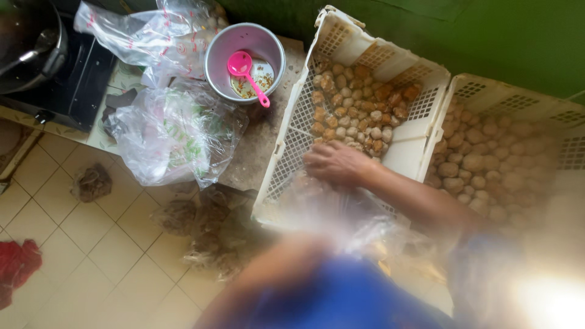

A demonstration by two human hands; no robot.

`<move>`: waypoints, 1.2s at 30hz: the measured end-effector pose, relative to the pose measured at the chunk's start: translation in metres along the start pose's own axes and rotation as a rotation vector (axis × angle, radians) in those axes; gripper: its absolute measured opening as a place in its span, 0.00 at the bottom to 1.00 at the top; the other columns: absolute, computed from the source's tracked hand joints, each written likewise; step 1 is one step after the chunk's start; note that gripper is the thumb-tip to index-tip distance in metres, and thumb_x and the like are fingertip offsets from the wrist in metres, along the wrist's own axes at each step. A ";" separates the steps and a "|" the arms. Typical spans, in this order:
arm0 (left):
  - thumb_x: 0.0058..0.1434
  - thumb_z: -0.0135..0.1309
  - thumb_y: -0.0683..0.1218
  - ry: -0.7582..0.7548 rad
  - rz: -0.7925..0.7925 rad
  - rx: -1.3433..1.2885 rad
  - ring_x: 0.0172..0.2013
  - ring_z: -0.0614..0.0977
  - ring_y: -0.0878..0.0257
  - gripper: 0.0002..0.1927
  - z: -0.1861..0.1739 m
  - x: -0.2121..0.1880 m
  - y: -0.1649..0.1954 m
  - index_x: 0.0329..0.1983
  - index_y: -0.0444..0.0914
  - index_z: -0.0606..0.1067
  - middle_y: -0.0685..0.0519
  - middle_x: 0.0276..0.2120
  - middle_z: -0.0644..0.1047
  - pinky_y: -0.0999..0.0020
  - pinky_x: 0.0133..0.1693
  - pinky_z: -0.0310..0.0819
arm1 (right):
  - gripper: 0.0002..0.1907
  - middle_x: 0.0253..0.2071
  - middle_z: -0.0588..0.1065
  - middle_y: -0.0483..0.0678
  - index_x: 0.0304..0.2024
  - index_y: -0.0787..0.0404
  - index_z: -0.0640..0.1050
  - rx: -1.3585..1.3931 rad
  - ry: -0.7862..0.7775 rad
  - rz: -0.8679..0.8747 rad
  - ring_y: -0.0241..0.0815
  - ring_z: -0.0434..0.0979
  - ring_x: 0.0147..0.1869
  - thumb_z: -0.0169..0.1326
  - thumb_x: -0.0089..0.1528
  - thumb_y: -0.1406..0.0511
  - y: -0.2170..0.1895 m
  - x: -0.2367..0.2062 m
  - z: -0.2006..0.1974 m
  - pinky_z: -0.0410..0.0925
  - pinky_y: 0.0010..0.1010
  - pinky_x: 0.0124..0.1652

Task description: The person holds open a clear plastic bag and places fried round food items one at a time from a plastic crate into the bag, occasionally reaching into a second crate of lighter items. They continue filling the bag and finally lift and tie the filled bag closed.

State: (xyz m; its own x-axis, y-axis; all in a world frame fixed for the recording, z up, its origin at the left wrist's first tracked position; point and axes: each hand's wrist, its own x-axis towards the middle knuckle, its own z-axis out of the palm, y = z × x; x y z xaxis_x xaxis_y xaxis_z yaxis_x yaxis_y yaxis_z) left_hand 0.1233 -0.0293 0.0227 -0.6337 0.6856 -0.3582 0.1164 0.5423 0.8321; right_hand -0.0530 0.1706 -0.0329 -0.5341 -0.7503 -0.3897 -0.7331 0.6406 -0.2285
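The right hand (334, 163) reaches into the white plastic crate (304, 116) and rests on its heap of small brown fried balls (359, 103), fingers curled low at the heap's 6 o'clock edge; whether its grip is closed on any cannot be told. The left hand is a blur at bottom, its grip unreadable. At the crate's 9 o'clock stands a metal bowl (220, 50) with a pink ladle (245, 72); a second crate (512, 100) lies at 3 o'clock.

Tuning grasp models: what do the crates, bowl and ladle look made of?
Crates: cream moulded plastic, matte, with lattice-perforated walls. Bowl: probably aluminium or steel, with a dull grey sheen and thin rim. Ladle: glossy pink plastic, apparently one piece.
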 end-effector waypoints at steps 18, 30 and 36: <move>0.77 0.48 0.44 0.281 0.115 -1.360 0.33 0.75 0.69 0.09 -0.064 0.053 -0.026 0.45 0.35 0.76 0.55 0.34 0.76 0.73 0.34 0.70 | 0.35 0.56 0.69 0.61 0.61 0.61 0.72 0.342 0.966 0.518 0.54 0.73 0.53 0.68 0.57 0.53 0.051 -0.051 -0.050 0.73 0.46 0.49; 0.73 0.45 0.47 0.285 -0.096 -1.405 0.30 0.71 0.70 0.06 -0.060 0.095 -0.038 0.42 0.42 0.72 0.58 0.32 0.71 0.75 0.31 0.68 | 0.35 0.56 0.76 0.60 0.59 0.49 0.76 -0.077 0.586 0.725 0.58 0.76 0.56 0.63 0.49 0.52 -0.122 -0.116 0.051 0.69 0.52 0.49; 0.53 0.64 0.46 0.478 0.269 -0.114 0.44 0.78 0.48 0.30 -0.055 0.067 -0.029 0.55 0.30 0.67 0.40 0.44 0.74 0.53 0.43 0.73 | 0.18 0.49 0.80 0.51 0.54 0.54 0.77 0.482 0.455 0.897 0.53 0.79 0.53 0.52 0.63 0.58 -0.119 -0.144 0.090 0.70 0.43 0.51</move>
State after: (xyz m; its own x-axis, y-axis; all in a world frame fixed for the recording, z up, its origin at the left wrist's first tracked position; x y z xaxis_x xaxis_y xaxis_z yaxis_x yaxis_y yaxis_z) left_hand 0.0353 -0.0258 -0.0020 -0.8722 0.4822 0.0828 0.2555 0.3048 0.9175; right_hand 0.1487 0.2172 -0.0304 -0.9649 0.0890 -0.2470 0.1830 0.9027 -0.3893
